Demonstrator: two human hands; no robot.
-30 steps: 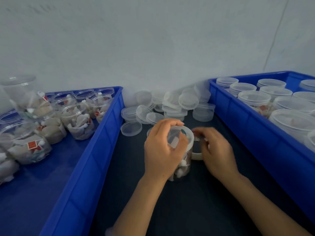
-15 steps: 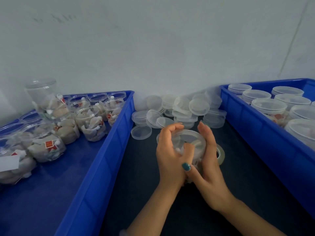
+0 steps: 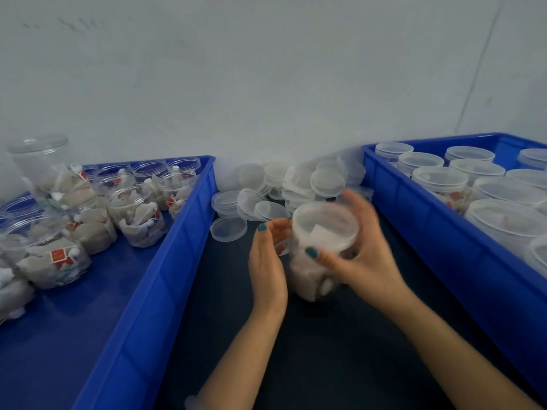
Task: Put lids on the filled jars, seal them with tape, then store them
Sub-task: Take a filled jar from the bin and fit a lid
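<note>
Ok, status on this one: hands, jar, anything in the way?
Right hand grips the lidded jar, tilted. Left hand open beside it. Loose lids piled behind, not blocking.

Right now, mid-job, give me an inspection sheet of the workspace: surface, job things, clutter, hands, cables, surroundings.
Surface: dark table.
Job's things: jar, lidded, tilted, in the right hand; open jars, filled, in the left bin; lidded jars in the right bin; tape not plainly seen.
Clutter: loose lids piled at the back.
Hands: right hand grips the jar; left hand open beside it.
Cables: nothing seen.
Surroundings: pale wall.
</note>
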